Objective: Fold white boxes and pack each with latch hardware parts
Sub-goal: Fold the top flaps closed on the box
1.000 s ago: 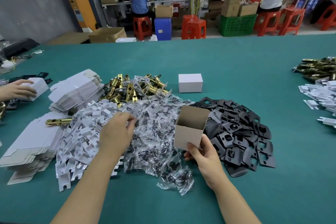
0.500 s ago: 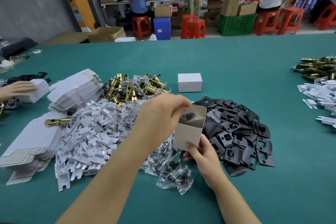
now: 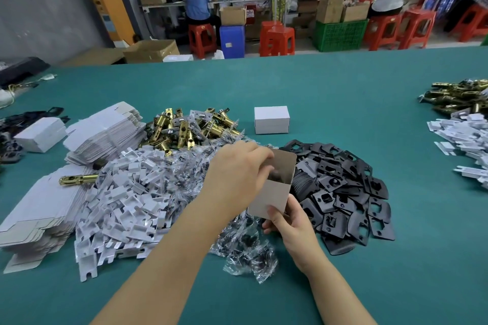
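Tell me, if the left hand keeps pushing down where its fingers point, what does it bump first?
Probably the dark contents inside the open box, where the left hand already reaches; depth is unclear.

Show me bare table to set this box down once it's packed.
Open green table lies behind the closed white box, and right of the black plates. Near edge under the forearms is bare. Crowded left: flat cartons, white brackets, screw bags.

Your left hand (image 3: 237, 166) has left the heap of clear screw packets (image 3: 184, 179) at 9 o'clock of the open box (image 3: 272, 190), swung across to 3 o'clock and now has its fingertips down inside the box's mouth. A dark packet sits blurred inside the box.
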The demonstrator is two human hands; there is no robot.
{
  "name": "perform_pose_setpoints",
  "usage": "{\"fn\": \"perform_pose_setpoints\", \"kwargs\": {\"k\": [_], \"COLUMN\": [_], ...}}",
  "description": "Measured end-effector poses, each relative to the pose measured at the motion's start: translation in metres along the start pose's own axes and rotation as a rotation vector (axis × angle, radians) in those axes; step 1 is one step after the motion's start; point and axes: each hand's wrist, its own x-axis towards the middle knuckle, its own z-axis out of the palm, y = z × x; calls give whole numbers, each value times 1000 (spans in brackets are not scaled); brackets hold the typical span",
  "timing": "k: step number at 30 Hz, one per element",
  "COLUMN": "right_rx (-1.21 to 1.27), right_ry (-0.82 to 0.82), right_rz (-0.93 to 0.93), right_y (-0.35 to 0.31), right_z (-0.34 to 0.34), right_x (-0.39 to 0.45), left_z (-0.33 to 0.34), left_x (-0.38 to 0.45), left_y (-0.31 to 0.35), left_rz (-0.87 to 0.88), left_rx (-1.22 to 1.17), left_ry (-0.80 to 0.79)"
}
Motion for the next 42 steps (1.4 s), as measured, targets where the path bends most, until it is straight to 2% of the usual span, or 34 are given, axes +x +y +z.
{"fn": "perform_pose_setpoints", "kwargs": {"k": [4,9,12,14,17,19,23,30,35,42], "right_rx": [-10,-32,-32,-31,-30,-49,-67,-33,-52,-32], "right_ry": [-6,-15,-18,-19,-22,-24,-30,-13,-19,3], "right_rz": [-5,-8,-14,-19,-25,-25,-20,-38,-30,-53], "right_y": [-1,-3,-4,-5,-5,-5,-5,-2,-2,-4], "right_z": [0,0,0,0,0,0,1,-1,-1,0], "right_x": [0,-1,-2,-3,-3,-3,-3,-1,-1,-2], "left_z": [-1,6,9,7,5,9,19,23,21,32], "left_x": [-1,-6,-10,-12,-16,-18,-22,-25,-26,-35], "left_y": [-2,-4,-4,-5,-8,-4,6,4,0,-6], "left_rz": [49,87,104,101,87,162,312,232,292,234], "left_rx": [33,83,70,14,-18,37,117,106,168,115], "left_ry": [-9,-161,-175,-138,12,49,84,110,143,149]}}
